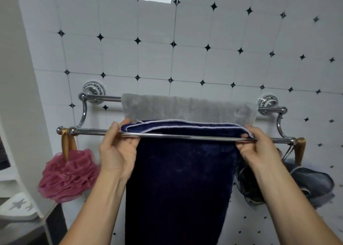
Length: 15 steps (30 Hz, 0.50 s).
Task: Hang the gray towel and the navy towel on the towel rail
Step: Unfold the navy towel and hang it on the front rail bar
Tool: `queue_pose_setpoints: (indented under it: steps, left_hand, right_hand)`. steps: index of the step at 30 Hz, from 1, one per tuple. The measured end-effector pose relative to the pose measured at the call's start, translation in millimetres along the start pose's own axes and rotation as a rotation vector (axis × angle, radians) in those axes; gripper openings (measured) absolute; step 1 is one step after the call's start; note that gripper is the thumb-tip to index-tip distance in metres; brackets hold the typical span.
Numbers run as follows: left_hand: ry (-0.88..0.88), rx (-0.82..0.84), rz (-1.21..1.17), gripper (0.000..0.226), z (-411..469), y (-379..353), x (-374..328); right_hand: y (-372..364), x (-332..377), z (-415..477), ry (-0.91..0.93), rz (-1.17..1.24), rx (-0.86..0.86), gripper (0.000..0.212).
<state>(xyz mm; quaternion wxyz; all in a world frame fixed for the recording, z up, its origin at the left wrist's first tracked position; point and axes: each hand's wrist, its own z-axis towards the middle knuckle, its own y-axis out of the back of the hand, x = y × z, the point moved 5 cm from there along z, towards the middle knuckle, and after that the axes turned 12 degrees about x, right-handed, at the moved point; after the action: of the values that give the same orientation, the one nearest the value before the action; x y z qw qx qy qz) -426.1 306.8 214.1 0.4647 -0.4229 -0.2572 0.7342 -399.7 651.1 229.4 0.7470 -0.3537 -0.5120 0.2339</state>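
A chrome double towel rail (92, 132) is fixed to the tiled wall. The gray towel (185, 108) hangs over its back bar. The navy towel (178, 185), edged in white, drapes over the front bar and hangs down in front of me. My left hand (118, 152) pinches the navy towel's left corner at the front bar. On the other side my right hand (258, 148) pinches its right corner at the bar. Both forearms reach up from below.
A pink bath pouf (68, 176) hangs by a gold ribbon from the front bar's left end. A dark grey pouf (311, 185) hangs from the right end. A white wall edge (22, 114) stands at the left, with a white starred soap dish (18, 205) below.
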Motion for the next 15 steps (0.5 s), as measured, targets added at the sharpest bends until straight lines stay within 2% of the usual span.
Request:
queue_pose_setpoints:
  steps: [3,5,7,9,11,13,15]
  left_hand:
    - [-0.036,-0.156,0.162,0.009,6,-4,5]
    - [-0.047,-0.224,0.21,0.02,8,-3,8]
    - [-0.038,-0.222,0.175,0.015,7,-5,8]
    - [-0.034,-0.151,0.088,0.007,2,-7,6]
    - [-0.026,-0.047,0.03,0.029,-2,-5,4]
    - [0.001,0.013,0.095,0.056,-5,0,2]
    - [0.026,-0.035,0.259,0.056,-6,7,0]
  right_hand:
    - [-2,-2,-3,0.006,-0.063,0.043,0.017]
    - [1,-1,-4,-0.002,-0.097,0.034,0.017]
    - [5,3,-7,-0.007,-0.135,0.016,0.017]
    - [8,5,-10,-0.011,-0.174,0.009,0.015]
    - [13,4,-14,0.019,-0.159,0.035,0.013]
    - [18,-2,-16,0.039,-0.133,0.099,0.032]
    - [22,-5,-16,0.051,-0.213,0.133,0.052]
